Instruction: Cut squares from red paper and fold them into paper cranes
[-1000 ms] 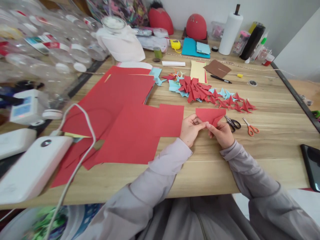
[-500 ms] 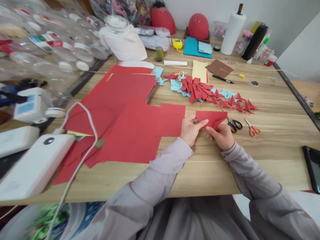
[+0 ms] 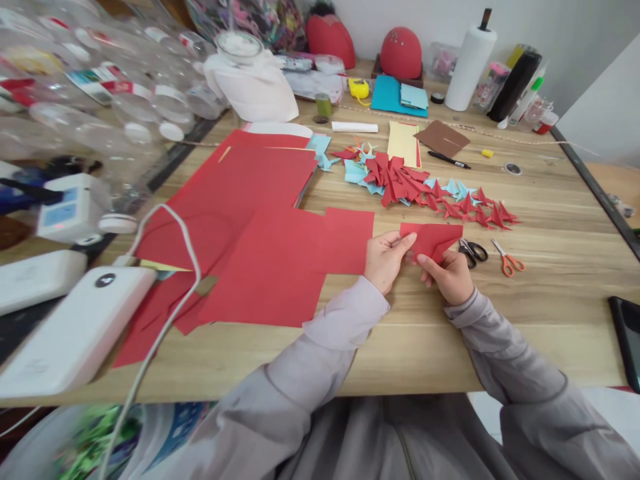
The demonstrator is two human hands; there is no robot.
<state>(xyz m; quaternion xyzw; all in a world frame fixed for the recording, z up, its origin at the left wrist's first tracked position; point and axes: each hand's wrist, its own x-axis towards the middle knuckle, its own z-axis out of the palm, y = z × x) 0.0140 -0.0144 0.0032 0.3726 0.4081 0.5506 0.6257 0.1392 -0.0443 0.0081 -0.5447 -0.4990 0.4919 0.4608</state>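
Note:
Both hands pinch one small folded piece of red paper (image 3: pixel 433 237) just above the wooden table (image 3: pixel 540 280). My left hand (image 3: pixel 385 260) grips its left corner with thumb and fingers closed. My right hand (image 3: pixel 450 273) holds its lower edge, thumb on top. Large red paper sheets (image 3: pixel 260 227) lie flat to the left of my hands. A row of folded red and light blue paper shapes (image 3: pixel 425 190) lies just beyond the held piece.
Black-handled scissors (image 3: pixel 473 251) and orange-handled scissors (image 3: pixel 509 259) lie right of my hands. A black pen (image 3: pixel 447 159), yellow paper (image 3: pixel 403 142), brown card (image 3: pixel 442 138) and a paper towel roll (image 3: pixel 470 60) sit farther back. White devices (image 3: pixel 70 333) with a cable and plastic bottles (image 3: pixel 100 87) crowd the left. A dark phone (image 3: pixel 627 337) lies at the right edge.
Both hands keep their hold on the folded red paper, with the fingers shifting slightly along its edges. The view has drifted a little, so everything sits slightly right and lower.

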